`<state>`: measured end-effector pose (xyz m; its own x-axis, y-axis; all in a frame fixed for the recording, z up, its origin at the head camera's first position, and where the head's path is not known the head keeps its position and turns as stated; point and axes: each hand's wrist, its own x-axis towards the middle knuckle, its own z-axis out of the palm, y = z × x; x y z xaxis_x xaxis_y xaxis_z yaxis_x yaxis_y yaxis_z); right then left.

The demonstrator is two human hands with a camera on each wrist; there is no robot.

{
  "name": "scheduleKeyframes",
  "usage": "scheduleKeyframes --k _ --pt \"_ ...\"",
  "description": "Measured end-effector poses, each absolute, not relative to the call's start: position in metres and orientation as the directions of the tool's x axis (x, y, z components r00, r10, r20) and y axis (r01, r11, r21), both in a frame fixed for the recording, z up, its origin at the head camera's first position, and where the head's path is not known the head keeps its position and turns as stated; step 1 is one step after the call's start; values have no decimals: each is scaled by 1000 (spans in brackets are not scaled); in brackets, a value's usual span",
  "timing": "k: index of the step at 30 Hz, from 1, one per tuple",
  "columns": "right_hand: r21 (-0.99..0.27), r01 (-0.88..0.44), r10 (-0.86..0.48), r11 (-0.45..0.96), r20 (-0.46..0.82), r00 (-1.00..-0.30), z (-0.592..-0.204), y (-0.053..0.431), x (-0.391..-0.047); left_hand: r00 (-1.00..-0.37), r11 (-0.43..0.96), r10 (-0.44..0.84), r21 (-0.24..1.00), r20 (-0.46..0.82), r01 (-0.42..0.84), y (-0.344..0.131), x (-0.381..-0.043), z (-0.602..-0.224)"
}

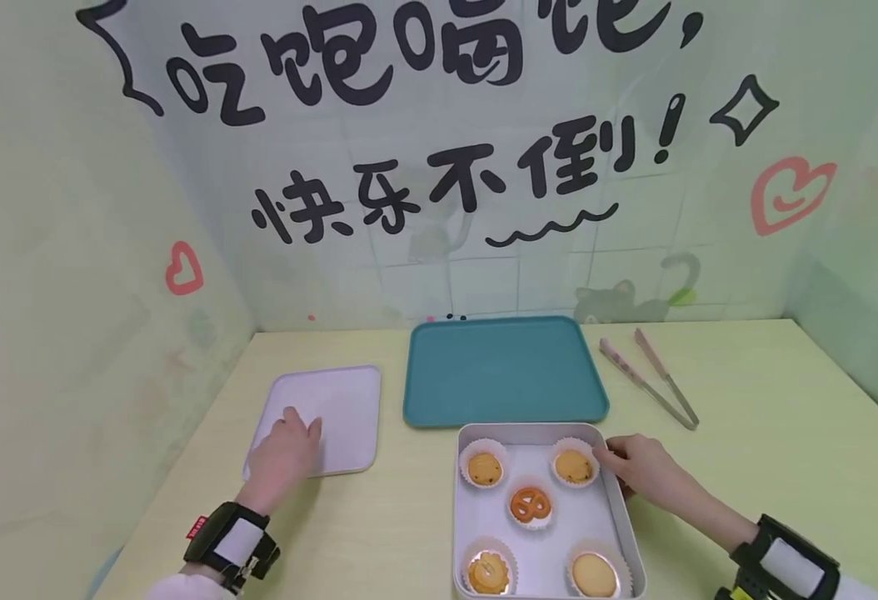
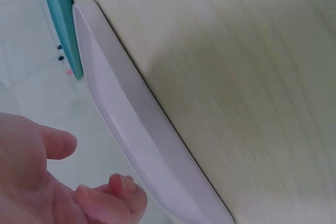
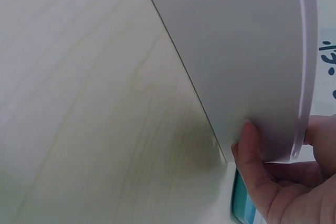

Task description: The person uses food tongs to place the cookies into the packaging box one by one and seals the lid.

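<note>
My left hand (image 1: 286, 460) hovers over the near left part of a small lavender tray (image 1: 349, 421), its fingers loosely bent and holding nothing. In the left wrist view its thumb and fingertips lie beside the raised rim of that tray (image 2: 131, 111). My right hand (image 1: 645, 467) grips the far right corner of a deep, pale rectangular baking pan (image 1: 532, 556), thumb over the rim and fingers against the outer wall (image 3: 247, 61). In the pan sit several paper cups with cookies, including a pretzel-shaped one (image 1: 531, 504) in the middle and a flower-shaped one (image 1: 488, 573) near the front.
A flat teal tray (image 1: 506, 371) lies behind the pan, at the back of the pale wooden table (image 1: 754, 417). Metal tongs (image 1: 656, 383) with spread arms rest to its right. Walls with printed lettering and hearts enclose the table on three sides.
</note>
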<state>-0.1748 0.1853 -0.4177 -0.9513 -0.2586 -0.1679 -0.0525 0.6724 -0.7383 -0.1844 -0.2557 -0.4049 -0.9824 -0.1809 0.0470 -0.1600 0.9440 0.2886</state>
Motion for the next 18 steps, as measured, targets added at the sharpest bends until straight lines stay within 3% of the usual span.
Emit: scheduleKeyframes --k 8,18 --pt "-758 -66 -272 649 -151 -950 -419 187 -174 -950 921 -310 239 -32 -309 -301 -177 -415" --pt "-740 -48 -252 671 -167 -953 -420 186 -175 -960 924 -276 262 -53 -280 -325 -168 -428"
